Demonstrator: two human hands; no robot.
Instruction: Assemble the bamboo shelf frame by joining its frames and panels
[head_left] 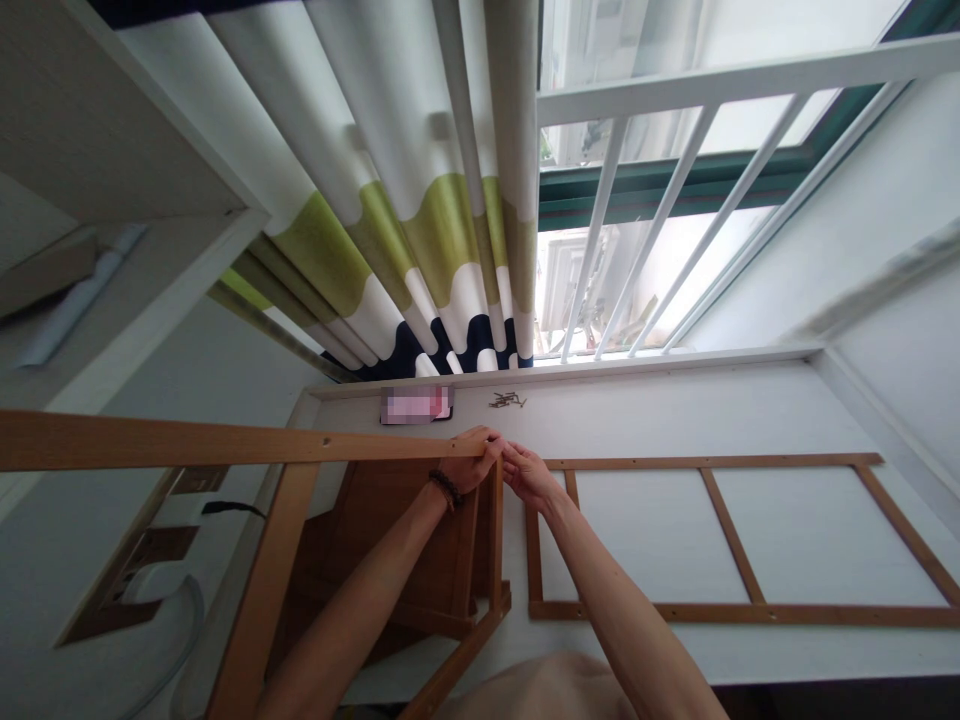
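The person's left hand point(471, 460) is curled round the end of a wooden frame point(225, 442), fingers closed on the corner; a beaded bracelet point(448, 489) circles the wrist behind it; the right hand point(529, 476) meets the left at that corner, its fingers bent and drawn close together at the tips, though whether they pinch anything cannot be told; the frame's long bar runs off to the left of both hands, and more of its brown wood extends below them; to the right of the right hand, a ladder-shaped wooden piece point(730, 530) lies flat on a white surface point(675, 410); just beyond the hands sits a loose cluster of screws point(507, 400); beyond the left hand and a little leftward lies a flat phone-like object point(416, 405), its face blurred.
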